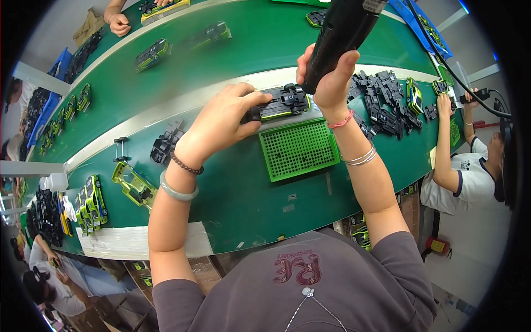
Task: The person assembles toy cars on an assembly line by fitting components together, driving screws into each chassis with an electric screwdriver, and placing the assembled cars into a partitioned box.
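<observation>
My right hand (335, 80) is wrapped round a black electric screwdriver (340, 39), its lower end down at the right end of an upturned toy car (285, 102). The car lies wheels up, black chassis on top and a green edge below. My left hand (235, 110) grips the car's left end, thumb and fingers on either side of it. Just in front of the car sits a green perforated tray (300, 148) with small dark screws in many of its holes. To the left lie a black chassis part (166, 143), a wheel axle pair (120, 148) and a green car body shell (134, 185).
Black chassis parts (384, 102) are heaped on the right, beside a green toy car (414, 97). Finished-looking cars (91, 203) stand in a row at left. More cars (152, 54) sit on the green belt beyond the pale rail. Co-workers' hands (444, 105) work at right and far left.
</observation>
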Motion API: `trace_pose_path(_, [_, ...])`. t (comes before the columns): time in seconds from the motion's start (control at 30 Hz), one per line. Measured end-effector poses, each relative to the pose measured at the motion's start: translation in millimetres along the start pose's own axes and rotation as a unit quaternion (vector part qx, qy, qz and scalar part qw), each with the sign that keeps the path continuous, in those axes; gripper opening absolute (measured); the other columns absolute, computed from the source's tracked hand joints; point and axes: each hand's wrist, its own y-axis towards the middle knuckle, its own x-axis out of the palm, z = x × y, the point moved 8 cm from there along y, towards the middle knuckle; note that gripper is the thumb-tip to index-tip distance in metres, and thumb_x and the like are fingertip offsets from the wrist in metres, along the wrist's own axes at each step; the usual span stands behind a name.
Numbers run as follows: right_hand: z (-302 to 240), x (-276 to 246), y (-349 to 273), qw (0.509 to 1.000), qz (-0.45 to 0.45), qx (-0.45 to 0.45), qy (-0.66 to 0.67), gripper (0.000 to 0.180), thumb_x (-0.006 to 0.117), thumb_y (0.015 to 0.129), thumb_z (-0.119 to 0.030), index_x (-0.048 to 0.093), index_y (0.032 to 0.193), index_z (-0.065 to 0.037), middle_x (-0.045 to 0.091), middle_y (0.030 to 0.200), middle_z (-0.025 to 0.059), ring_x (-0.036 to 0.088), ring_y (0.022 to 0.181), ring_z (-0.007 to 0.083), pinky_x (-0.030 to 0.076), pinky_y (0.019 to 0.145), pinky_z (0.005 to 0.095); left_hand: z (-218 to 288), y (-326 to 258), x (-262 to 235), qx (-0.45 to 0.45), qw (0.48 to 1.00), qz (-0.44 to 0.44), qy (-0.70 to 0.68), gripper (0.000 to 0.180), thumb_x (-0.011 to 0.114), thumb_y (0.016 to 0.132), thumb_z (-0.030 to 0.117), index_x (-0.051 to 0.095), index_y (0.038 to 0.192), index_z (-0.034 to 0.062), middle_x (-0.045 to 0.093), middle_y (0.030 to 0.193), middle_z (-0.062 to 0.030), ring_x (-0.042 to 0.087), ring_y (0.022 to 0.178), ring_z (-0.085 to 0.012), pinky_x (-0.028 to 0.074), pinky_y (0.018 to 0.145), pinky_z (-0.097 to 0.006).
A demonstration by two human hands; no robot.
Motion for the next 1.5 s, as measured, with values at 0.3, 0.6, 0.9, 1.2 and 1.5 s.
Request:
trace_pose_path(0.3, [-7, -4, 1, 0.999, 0.022, -0.011, 0.037, 0.084, 0.027, 0.078, -0.077, 0.053, 0.074, 0.002, 0.053, 0.057, 0.0081, 0.053, 0.047, 0.0147, 0.042, 0.044, 0.0253, -6, 1, 3, 0.023, 0.999, 0.026, -0.017, 0.045, 0.068, 0.068, 0.007, 0.056, 0.112, 0.0072, 0.053, 0.102, -0.0118, 0.051, 0.098, -0.0295, 0.043, 0.088, -0.036])
trace_pose_path(0.6, [-23, 38, -63, 0.994, -0.03, 0.047, 0.094, 0.101, 0.015, 0.056, -0.094, 0.046, 0.077, 0.0, 0.05, 0.057, 0.0103, 0.05, 0.048, 0.0187, 0.044, 0.047, 0.0285, -8, -2, 4, 0.032, 0.999, 0.041, -0.013, 0.043, 0.066, 0.069, 0.009, 0.057, 0.111, 0.009, 0.054, 0.103, -0.0113, 0.05, 0.1, -0.0298, 0.044, 0.087, -0.037])
trace_pose_path(0.9, [-6, 45, -71, 0.99, -0.032, 0.04, 0.13, 0.087, 0.035, 0.066, -0.085, 0.049, 0.082, 0.0, 0.05, 0.064, 0.0062, 0.052, 0.053, 0.015, 0.043, 0.047, 0.0256, -10, -3, 5, 0.037, 0.998, 0.041, -0.014, 0.043, 0.064, 0.069, 0.009, 0.057, 0.111, 0.0081, 0.055, 0.103, -0.0121, 0.05, 0.1, -0.0299, 0.044, 0.087, -0.037])
trace_pose_path(1.2, [-1, 42, -74, 0.996, -0.006, 0.057, 0.075, 0.096, 0.022, 0.062, -0.09, 0.046, 0.077, 0.002, 0.05, 0.059, 0.0102, 0.051, 0.049, 0.018, 0.044, 0.047, 0.0275, -10, -3, 6, 0.035, 0.998, 0.043, -0.013, 0.043, 0.064, 0.069, 0.009, 0.057, 0.111, 0.0093, 0.054, 0.104, -0.0123, 0.05, 0.1, -0.0301, 0.044, 0.087, -0.037])
trace_pose_path(1.5, [2, 44, -73, 0.997, -0.022, 0.053, 0.06, 0.095, 0.025, 0.061, -0.09, 0.047, 0.079, 0.001, 0.05, 0.059, 0.009, 0.051, 0.049, 0.0176, 0.044, 0.047, 0.0268, -9, -4, 5, 0.034, 0.998, 0.046, -0.008, 0.044, 0.065, 0.068, 0.009, 0.056, 0.111, 0.0096, 0.054, 0.104, -0.0124, 0.05, 0.101, -0.0303, 0.044, 0.088, -0.037])
